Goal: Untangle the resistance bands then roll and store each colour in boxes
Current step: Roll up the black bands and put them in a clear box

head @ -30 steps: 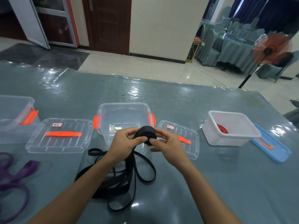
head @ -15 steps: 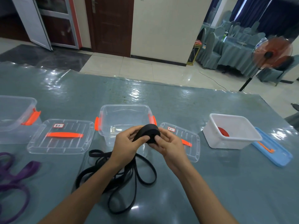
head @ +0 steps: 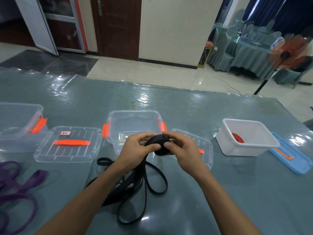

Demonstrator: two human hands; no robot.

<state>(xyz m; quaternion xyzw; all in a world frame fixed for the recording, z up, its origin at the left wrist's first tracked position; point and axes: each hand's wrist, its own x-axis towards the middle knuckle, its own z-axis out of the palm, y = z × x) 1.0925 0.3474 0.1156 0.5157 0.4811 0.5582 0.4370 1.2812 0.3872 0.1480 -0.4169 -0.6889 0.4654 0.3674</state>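
Note:
Both hands hold a partly rolled black resistance band (head: 160, 144) above the table, just in front of a clear box with orange latches (head: 133, 124). My left hand (head: 137, 148) pinches the roll's left side and my right hand (head: 182, 149) grips its right side. The band's loose black loops (head: 140, 187) hang down and lie on the table between my forearms. A red roll (head: 238, 138) sits inside the white box (head: 249, 146) at the right. Purple bands (head: 17, 189) lie tangled at the left edge.
Another clear box (head: 18, 122) stands at the far left, with a clear lid (head: 67, 145) beside it. A second clear lid (head: 203, 150) lies right of the middle box. A blue lid (head: 291, 156) lies by the white box. An orange fan (head: 289, 53) spins beyond the table.
The roll has turned in my fingers and a little more band is wound on; my hands stayed in front of the middle box. The loose loops shifted slightly.

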